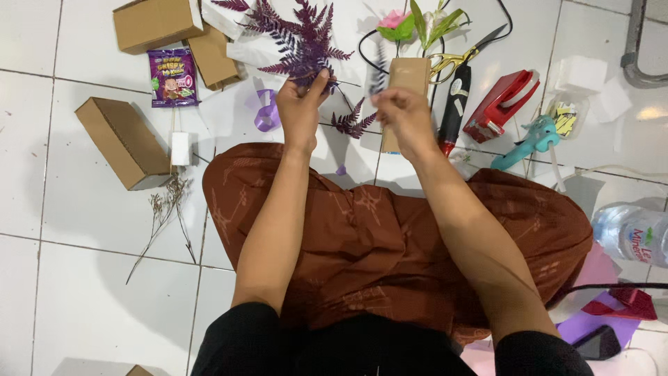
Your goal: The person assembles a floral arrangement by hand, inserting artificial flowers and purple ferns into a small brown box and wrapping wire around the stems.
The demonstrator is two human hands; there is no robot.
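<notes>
**Purple fern sprig held above the lap**

Purple artificial fern sprig (299, 42) sits at the top of the left hand (300, 111), stem pinched between thumb and fingers, fronds fanning up over the white tiled floor (69, 223). The left grip is clamped on that stem. The right hand (403, 115) is raised just beside it, fingers drawn together on a thin dark piece that is motion-blurred; what it is cannot be told. A smaller purple frond (351, 122) shows between the two hands.

Both forearms reach out over a rust-brown patterned cloth (390, 244) covering the person's lap.

Surrounding items on the floor:
- brown cardboard boxes (125, 143) at left;
- gold-handled scissors (463, 56) beyond the right hand;
- red tape dispenser (501, 104) and teal glue gun (532, 139) at right;
- dried twigs (163, 216) near the left knee.
</notes>
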